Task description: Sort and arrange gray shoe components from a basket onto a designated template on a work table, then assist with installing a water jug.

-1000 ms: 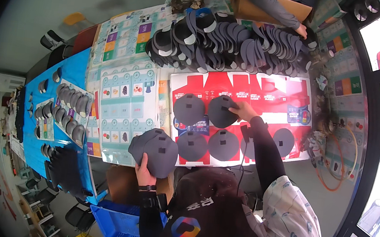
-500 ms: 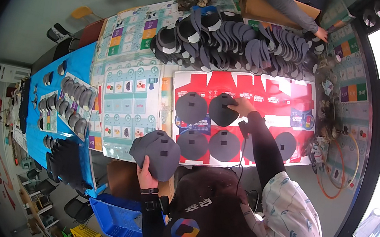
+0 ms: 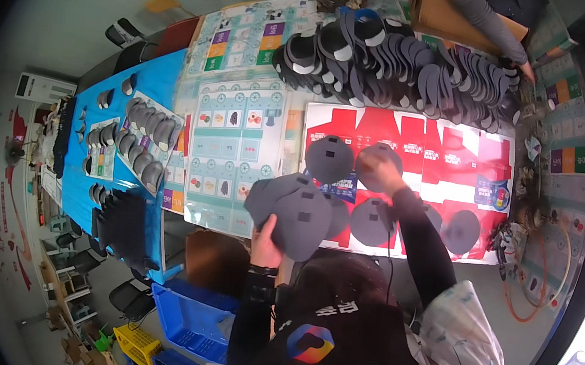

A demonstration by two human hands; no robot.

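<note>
My left hand (image 3: 267, 244) grips a small stack of dark grey rounded flat fabric pieces (image 3: 292, 228) from below, above the table's near edge. A small black rectangular patch shows on the top one. My right hand (image 3: 382, 174) is over a similar grey piece (image 3: 374, 155) in the far row on a red and white printed sheet (image 3: 453, 144). Motion smears its fingers, so their grip is unclear. Left of it lies another grey piece with a black patch (image 3: 329, 159). More pieces form a nearer row, including a grey piece (image 3: 372, 222); the stack partly covers one there.
A long heap of dark grey curved pieces (image 3: 396, 67) spans the table's far side. Another person's arm (image 3: 491, 20) reaches in by a cardboard box (image 3: 433, 9). Left stands a blue-covered table (image 3: 93, 156) with more pieces; blue crates (image 3: 189, 324) sit below.
The view has shifted, moving the scene rightward. My left hand has brought its stack farther over the near row. My right hand has moved from the piece's edge to its middle.
</note>
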